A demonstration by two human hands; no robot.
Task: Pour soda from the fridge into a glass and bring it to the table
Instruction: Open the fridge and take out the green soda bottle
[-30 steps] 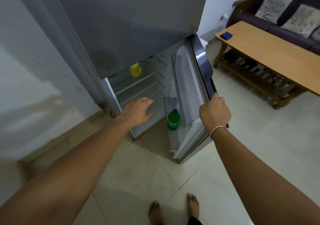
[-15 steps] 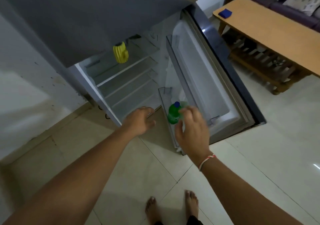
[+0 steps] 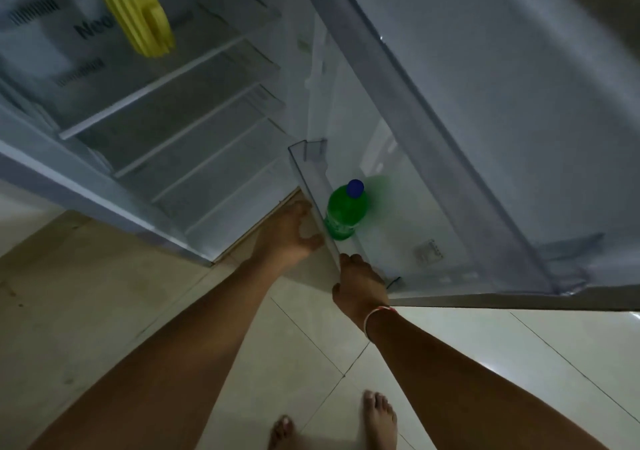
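A green soda bottle (image 3: 344, 216) with a blue cap stands upright in the clear bin (image 3: 306, 169) at the bottom of the open fridge door (image 3: 485, 103). My left hand (image 3: 285, 233) hovers just left of the bin's outer wall, level with the bottle, fingers loosely curled and holding nothing. My right hand (image 3: 360, 283) is at the bin's near end, below the bottle, with its fingers curled over the bin's rim. Neither hand touches the bottle. No glass is in view.
A yellow jug (image 3: 138, 17) sits on an upper shelf inside the fridge (image 3: 156, 110); the lower shelves hold nothing visible. The open door spans the right side. Pale tiled floor (image 3: 104, 311) lies below, with my bare feet (image 3: 379, 418) near the bottom edge.
I have leaned down much closer to the fridge. My right hand dropped from above the bottle to the bin's near rim. My left hand moved right, up against the bin's side.
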